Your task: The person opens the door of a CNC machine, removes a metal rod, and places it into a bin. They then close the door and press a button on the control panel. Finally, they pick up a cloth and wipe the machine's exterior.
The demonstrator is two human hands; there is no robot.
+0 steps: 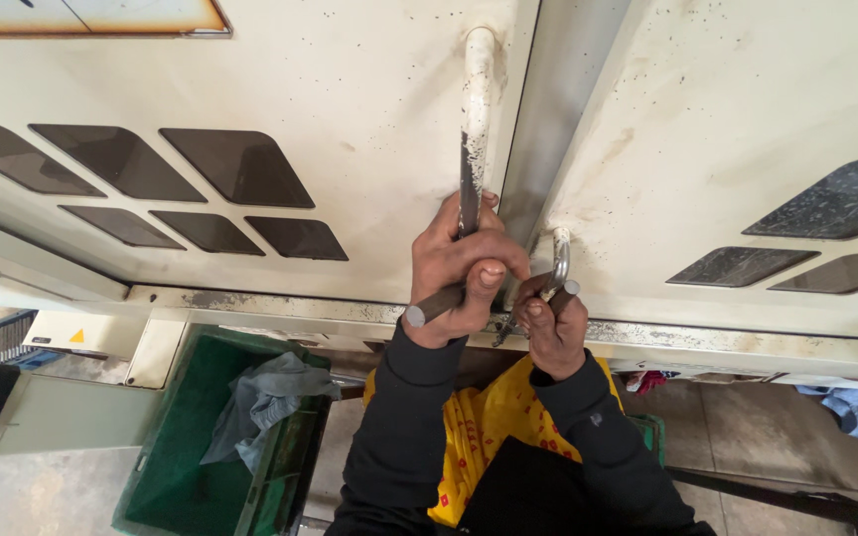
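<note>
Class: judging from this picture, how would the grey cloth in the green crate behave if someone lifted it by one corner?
The grey cloth lies crumpled in folds over the green crate edge, so it would probably hang limp. It looks thin, likely light and unbreakable.

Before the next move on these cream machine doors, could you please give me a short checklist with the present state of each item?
1. Left hand closed around the grey metal rod: ok.
2. Right hand gripping the rod's other end: ok.
3. Rod passed behind both worn tubular door handles, long and short: cannot tell, fingers hide it.
4. Gap between the cream metal doors closed: cannot tell.
5. Green plastic crate with grey rag below, apart from hands: ok.
</note>
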